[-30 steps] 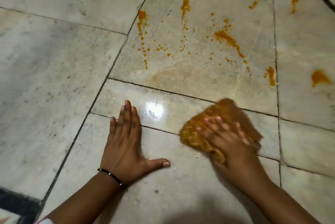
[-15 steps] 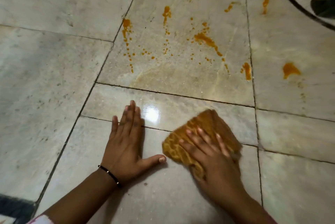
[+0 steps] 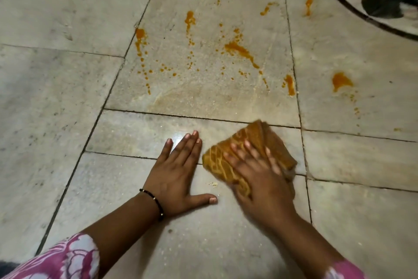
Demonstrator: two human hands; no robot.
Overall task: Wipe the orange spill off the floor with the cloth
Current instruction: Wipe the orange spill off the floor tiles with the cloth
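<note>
R hand pressing cloth flat on floor tile, L hand braced beside it — spill mostly unwiped ahead.

R hand point(image 3: 260, 179) lies on the folded orange-brown cloth point(image 3: 228, 165), fingers spread & fairly straight, pressing down rather than curling round it; prob. to keep a wide patch of fabric in contact w/ the marble floor point(image 3: 67, 98). Hand is motion-blurred, so exact finger pose is hard to read. L hand point(image 3: 176, 179) just beside the cloth, palm flat, fingers together, thumb out toward it, holding nothing: looks like a prop for body weight while leaning fwd. Thin black bracelet point(image 3: 153, 202) on that wrist, pink floral sleeve point(image 3: 67, 258) below. Orange spill point(image 3: 239, 50) sits on the next tile beyond the cloth, well apart from it: drips, streaks, plus a separate blob point(image 3: 341, 81) on the tile to the right. Pale smear nearer the grout line suggests that strip is done; far splatter is not yet reached.
</note>
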